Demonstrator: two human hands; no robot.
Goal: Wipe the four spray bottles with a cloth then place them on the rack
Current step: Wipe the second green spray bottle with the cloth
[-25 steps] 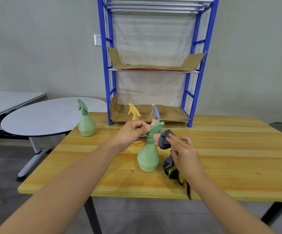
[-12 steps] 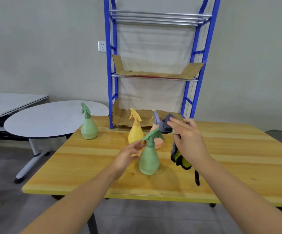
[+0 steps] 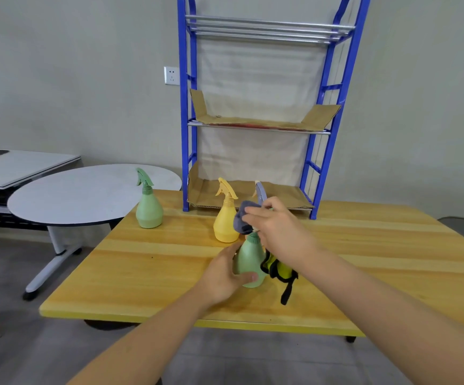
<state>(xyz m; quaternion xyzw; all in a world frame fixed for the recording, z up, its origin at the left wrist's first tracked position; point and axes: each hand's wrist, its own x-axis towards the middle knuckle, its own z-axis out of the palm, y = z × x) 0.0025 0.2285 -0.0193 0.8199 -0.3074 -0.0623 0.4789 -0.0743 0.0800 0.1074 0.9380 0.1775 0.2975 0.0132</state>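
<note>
My left hand [image 3: 223,276] grips the round body of a green spray bottle [image 3: 248,259] standing on the wooden table [image 3: 155,262]. My right hand [image 3: 278,232] holds a grey and yellow cloth [image 3: 240,218] over that bottle's spray head, which is hidden; the cloth's yellow part hangs down beside the bottle. Behind it stands a yellow spray bottle [image 3: 226,215]. A pink bottle with a purple trigger [image 3: 260,191] is mostly hidden behind my right hand. A second green spray bottle [image 3: 148,204] stands at the table's far left.
A blue metal rack [image 3: 321,112] stands on the table's far edge, its lower and middle shelves lined with cardboard [image 3: 253,122]. A round white table [image 3: 81,193] sits to the left, beyond the wooden table's edge.
My left hand has dropped from the trigger to the near green bottle's body and closed round it. My right hand has brought the cloth onto the bottle's spray head.
</note>
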